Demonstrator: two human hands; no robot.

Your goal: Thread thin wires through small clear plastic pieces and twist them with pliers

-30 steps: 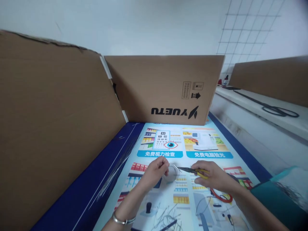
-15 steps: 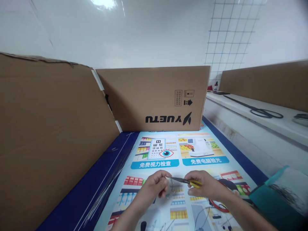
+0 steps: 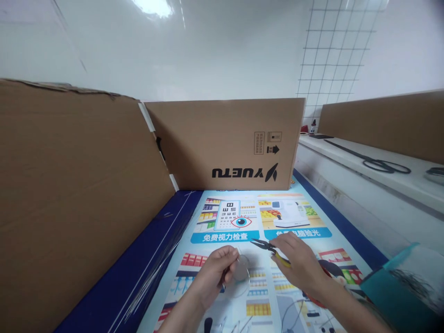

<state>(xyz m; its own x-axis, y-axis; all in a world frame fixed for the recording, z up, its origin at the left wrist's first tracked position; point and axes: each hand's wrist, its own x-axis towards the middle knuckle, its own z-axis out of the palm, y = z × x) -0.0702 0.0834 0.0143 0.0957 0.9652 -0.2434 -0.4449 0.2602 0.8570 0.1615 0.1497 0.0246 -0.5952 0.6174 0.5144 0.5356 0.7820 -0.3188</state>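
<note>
My left hand (image 3: 217, 273) is closed, pinching a thin, shiny wire (image 3: 249, 274) between thumb and fingers. The wire curves in a round loop to the right of the fingertips; its ends are hard to make out. In my right hand (image 3: 300, 263) are needle-nose pliers (image 3: 282, 260) with yellow handles and dark jaws. The jaws are parted, point left, and sit above the wire, apart from it. Part of the handles is hidden in the palm.
A printed sheet (image 3: 197, 296) covers the table. Cardboard panels (image 3: 194, 138) stand at the back and left. At right, a teal box (image 3: 391, 291) holds dark thin strands. Large scissors (image 3: 381, 165) lie on the white ledge (image 3: 347, 162). Thin strands (image 3: 149, 277) lie along the left edge.
The pliers' jaws have moved up and away from the left fingertips and opened. My left hand has turned a little, and the wire loop shows more clearly.
</note>
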